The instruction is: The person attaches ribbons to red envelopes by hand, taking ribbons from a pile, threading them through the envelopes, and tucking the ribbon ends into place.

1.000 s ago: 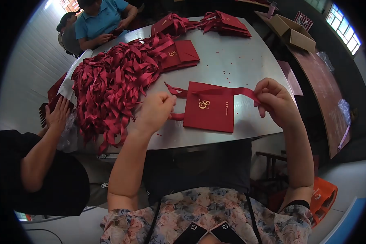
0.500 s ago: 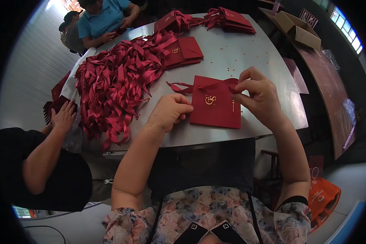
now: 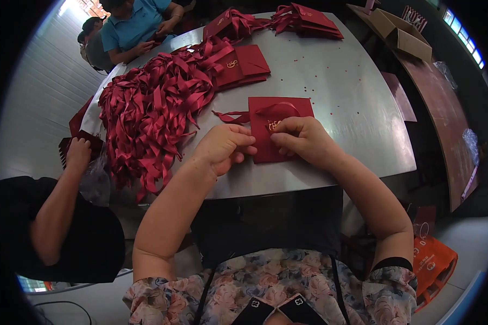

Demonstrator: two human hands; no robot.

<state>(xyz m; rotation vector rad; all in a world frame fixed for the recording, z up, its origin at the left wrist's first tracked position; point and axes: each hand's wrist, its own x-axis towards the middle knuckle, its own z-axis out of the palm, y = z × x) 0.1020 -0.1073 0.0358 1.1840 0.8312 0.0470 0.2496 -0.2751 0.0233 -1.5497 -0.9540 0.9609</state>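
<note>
A dark red paper gift bag with a gold logo lies flat on the metal table before me. Its ribbon handle arcs across the upper front, and another ribbon loop sticks out at the left. My left hand is pinched closed at the bag's left edge; whatever is between its fingertips is hidden. Over the logo, my right hand has thumb and forefinger pressed together. Anything in that pinch is too small to make out.
A big heap of red ribbons covers the table's left side. More red bags lie behind it and at the far edge. Co-workers' hands are at the left and far left. A cardboard box stands on the right-hand bench.
My right hand has moved left and down from the bag's right side to its logo, letting go of the ribbon handle. My left hand stays by the left edge.
</note>
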